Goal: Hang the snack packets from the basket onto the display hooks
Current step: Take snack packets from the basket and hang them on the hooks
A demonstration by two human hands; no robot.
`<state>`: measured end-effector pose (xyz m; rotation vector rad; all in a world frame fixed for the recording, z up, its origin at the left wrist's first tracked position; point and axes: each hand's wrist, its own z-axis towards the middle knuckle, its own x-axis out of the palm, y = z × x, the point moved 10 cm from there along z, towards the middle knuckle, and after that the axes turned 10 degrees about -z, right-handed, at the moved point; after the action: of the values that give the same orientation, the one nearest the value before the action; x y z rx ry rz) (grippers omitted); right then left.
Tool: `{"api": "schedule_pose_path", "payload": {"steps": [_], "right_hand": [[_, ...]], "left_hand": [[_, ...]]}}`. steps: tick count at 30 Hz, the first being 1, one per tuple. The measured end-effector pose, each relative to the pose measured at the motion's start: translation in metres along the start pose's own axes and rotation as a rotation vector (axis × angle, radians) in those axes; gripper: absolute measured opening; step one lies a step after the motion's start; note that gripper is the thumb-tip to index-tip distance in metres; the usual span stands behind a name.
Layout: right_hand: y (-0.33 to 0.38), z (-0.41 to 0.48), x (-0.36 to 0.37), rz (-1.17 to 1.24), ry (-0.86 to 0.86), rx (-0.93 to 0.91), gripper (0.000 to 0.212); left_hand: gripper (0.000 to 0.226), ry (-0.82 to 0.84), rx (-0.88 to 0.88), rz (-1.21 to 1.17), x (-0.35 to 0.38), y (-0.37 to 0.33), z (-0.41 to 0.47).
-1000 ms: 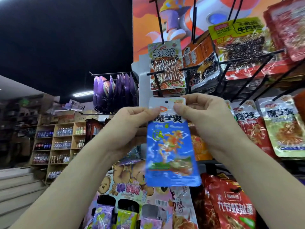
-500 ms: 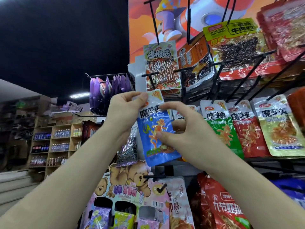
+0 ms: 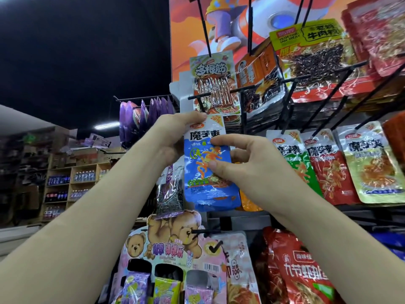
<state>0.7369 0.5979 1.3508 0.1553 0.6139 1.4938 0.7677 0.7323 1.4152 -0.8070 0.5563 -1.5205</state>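
Observation:
A blue snack packet with a white top hangs upright in front of the display rack, just below a black hook. My left hand grips its upper left corner from behind. My right hand pinches the packet's right edge at mid height, thumb on the front and fingers behind. Whether the packet's hole sits on a hook is hidden by my left hand. The basket is out of view.
Green, red and yellow packets hang on hooks to the right. More packets fill the row above. A bear-printed card and red bags hang below. Shop shelves stand far left.
The blue packet has gone from tilted to upright and sits a little further right and up. My right hand has slid from its front to its right edge.

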Motion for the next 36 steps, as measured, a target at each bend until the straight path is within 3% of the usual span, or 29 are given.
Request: {"api": "schedule_pose_path", "payload": {"steps": [5,8,13,16,20,26,30,36], "right_hand": [[-0.004,-0.001,-0.003,0.022,0.014,0.026,0.038],[-0.003,-0.001,-0.006,-0.099,-0.001,0.0,0.041],[-0.004,0.001,-0.007,-0.236,-0.01,-0.024,0.045],[-0.011,0.004,-0.004,-0.284,0.012,-0.006,0.047],[-0.016,0.004,-0.001,-0.4,0.039,-0.006,0.054],[-0.005,-0.003,0.003,-0.719,0.104,-0.053,0.059],[0.008,-0.014,-0.006,-0.92,0.03,-0.138,0.038],[0.016,-0.033,-0.046,-0.818,-0.154,-0.243,0.017]], "left_hand": [[0.011,0.024,-0.102,-0.031,0.008,0.009,-0.001],[0.01,0.031,-0.128,-0.115,0.006,0.013,-0.001],[0.023,-0.017,-0.127,-0.137,-0.003,0.018,0.003],[0.031,-0.072,-0.03,-0.105,-0.014,0.019,-0.001],[0.035,-0.11,0.29,0.168,-0.026,0.011,-0.022],[0.031,-0.055,0.439,0.477,-0.019,0.007,-0.023],[0.04,-0.131,0.515,0.764,-0.016,0.014,-0.011],[0.047,-0.158,0.544,1.072,-0.012,0.029,-0.006]]}}
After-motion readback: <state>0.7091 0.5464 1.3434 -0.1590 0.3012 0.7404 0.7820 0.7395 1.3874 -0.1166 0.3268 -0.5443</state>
